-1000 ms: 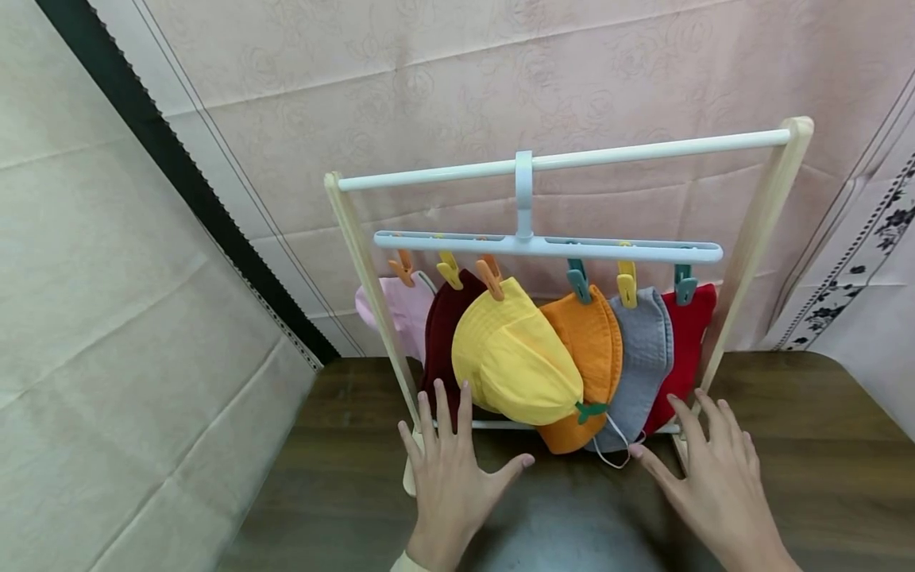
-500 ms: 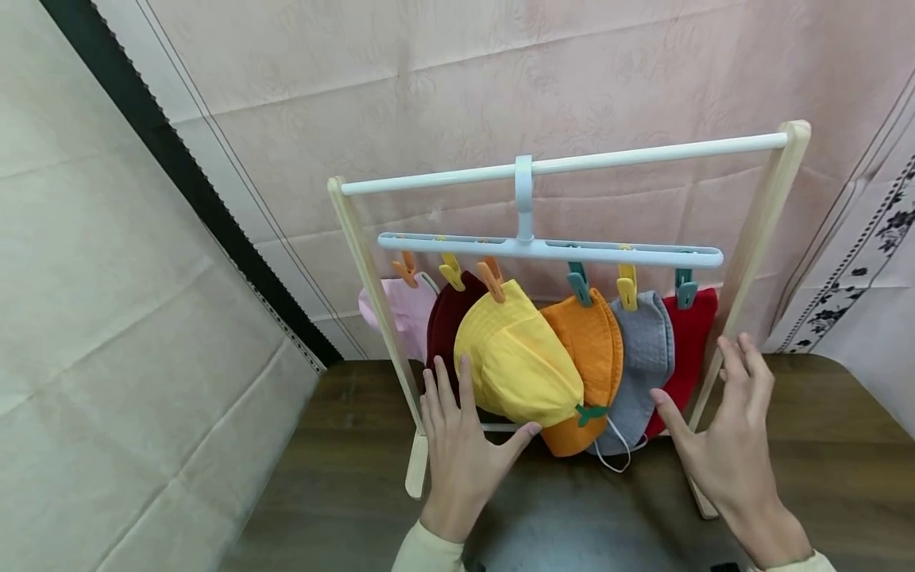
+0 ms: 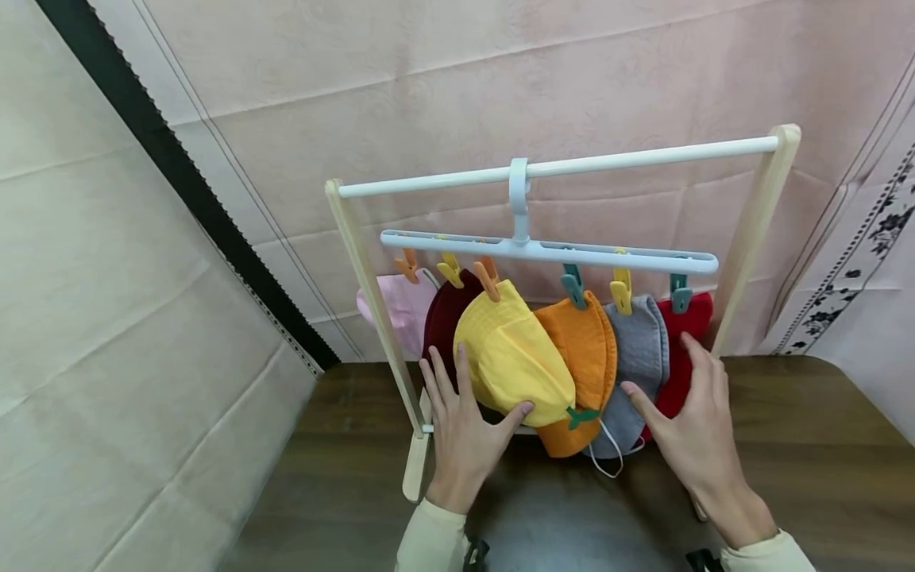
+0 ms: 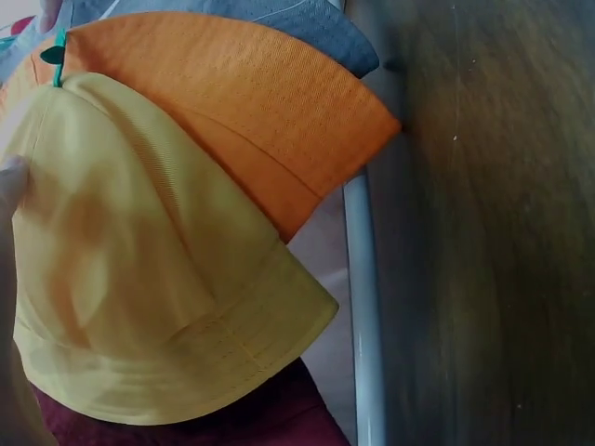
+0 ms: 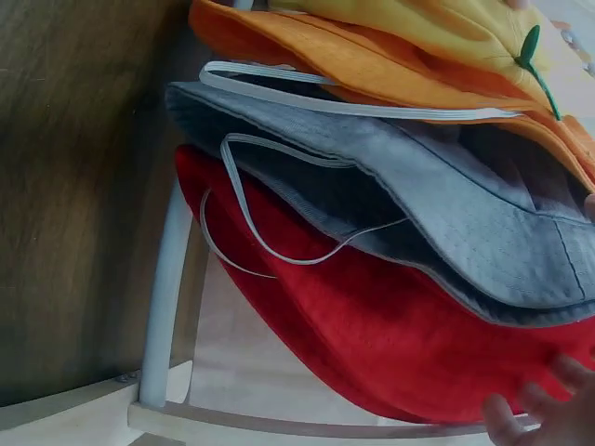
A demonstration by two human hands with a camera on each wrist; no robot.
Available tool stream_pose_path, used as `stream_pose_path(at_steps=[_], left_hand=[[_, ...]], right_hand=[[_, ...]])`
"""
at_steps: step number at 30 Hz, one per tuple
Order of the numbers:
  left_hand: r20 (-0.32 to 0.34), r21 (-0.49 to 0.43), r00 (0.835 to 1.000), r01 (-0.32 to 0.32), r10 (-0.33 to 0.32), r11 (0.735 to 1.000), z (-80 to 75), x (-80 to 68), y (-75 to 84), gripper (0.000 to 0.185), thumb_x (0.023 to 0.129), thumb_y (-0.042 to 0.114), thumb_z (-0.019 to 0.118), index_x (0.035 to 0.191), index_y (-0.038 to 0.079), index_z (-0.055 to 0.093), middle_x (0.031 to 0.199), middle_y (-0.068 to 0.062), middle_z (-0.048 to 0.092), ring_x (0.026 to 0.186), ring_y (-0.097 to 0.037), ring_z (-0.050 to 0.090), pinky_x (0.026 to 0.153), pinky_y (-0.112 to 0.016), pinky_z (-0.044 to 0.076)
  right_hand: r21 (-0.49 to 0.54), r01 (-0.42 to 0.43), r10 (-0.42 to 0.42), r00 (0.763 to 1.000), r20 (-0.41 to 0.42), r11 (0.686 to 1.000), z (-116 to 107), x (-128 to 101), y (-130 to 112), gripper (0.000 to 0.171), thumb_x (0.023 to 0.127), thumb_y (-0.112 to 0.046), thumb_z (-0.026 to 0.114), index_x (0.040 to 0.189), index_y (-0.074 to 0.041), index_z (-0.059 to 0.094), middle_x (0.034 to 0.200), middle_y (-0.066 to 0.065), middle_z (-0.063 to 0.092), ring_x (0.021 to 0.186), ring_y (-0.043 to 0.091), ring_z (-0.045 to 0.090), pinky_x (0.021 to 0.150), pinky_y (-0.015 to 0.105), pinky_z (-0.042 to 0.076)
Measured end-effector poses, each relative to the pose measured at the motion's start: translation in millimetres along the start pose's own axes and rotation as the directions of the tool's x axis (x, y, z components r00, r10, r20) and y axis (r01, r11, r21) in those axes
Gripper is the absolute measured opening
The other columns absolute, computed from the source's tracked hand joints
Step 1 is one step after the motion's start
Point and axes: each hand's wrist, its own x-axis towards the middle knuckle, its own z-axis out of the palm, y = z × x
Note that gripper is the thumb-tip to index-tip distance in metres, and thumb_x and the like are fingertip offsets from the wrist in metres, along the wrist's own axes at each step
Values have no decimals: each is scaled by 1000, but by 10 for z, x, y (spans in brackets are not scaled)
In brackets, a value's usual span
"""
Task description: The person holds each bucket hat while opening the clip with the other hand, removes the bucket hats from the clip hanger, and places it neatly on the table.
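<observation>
Several small cloth hats hang from clothespins on a pale blue hanger [image 3: 550,249]. The yellow hat [image 3: 511,357] has a green sprout at its tip. Beside it are the orange hat [image 3: 582,338], the grey-blue hat [image 5: 483,204] and the red hat [image 5: 372,325]; a dark red hat [image 3: 446,310] and a pink hat [image 3: 403,310] hang at the left. My left hand [image 3: 465,445] spreads over the lower yellow hat, thumb at its crown. With fingers extended, my right hand [image 3: 696,433] is at the red hat, its thumb before the grey-blue one.
A wooden rack with a white top bar [image 3: 643,160] carries the hanger and stands on a brown wooden table [image 3: 801,445]. White elastic cords [image 5: 279,153] loop from the hats. Pink patterned cloth [image 3: 615,87] hangs behind, and pale cloth [image 3: 157,342] covers the left side.
My right hand first rose to the rack's right post, then moved left onto the red and grey-blue hats. The left hand moved up slightly over the yellow hat; hats and hanger shifted slightly left.
</observation>
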Motion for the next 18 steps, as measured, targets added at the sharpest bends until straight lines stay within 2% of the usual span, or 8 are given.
stream_pose_path(at_steps=[5, 9, 13, 18], left_hand=[[11, -2, 1000, 29, -29, 1000, 65, 40, -32, 120, 85, 81, 65, 171, 31, -3, 175, -9, -20, 161, -41, -14, 121, -70, 25], [8, -7, 1000, 28, -28, 1000, 118, 76, -71, 117, 89, 79, 63, 171, 30, -4, 175, -11, -22, 161, -40, -18, 121, -70, 24], [-20, 1, 999, 31, -31, 1000, 158, 111, -117, 112, 92, 77, 61, 171, 29, -2, 175, -13, -20, 160, -40, -18, 117, -74, 29], [-73, 21, 996, 44, -42, 999, 174, 143, -160, 110, 93, 75, 61, 171, 24, 2, 175, -15, -17, 161, -41, -16, 115, -75, 29]], right_hand=[[16, 44, -44, 999, -17, 999, 88, 65, 15, 92, 82, -8, 91, 159, -3, 40, 165, 25, 18, 147, 47, 28, 107, 74, 39], [34, 64, -63, 998, -27, 997, 148, 95, 26, 82, 83, -7, 88, 155, -2, 47, 172, 19, 4, 156, 46, 15, 113, 75, 31], [21, 55, -56, 998, 4, 998, 185, 96, 22, 76, 86, -10, 86, 153, -5, 51, 175, 16, 1, 156, 48, 12, 109, 80, 31], [0, 46, -45, 995, 91, 999, 225, 113, -9, 78, 93, -18, 82, 160, -9, 44, 175, 17, 2, 154, 50, 16, 101, 83, 36]])
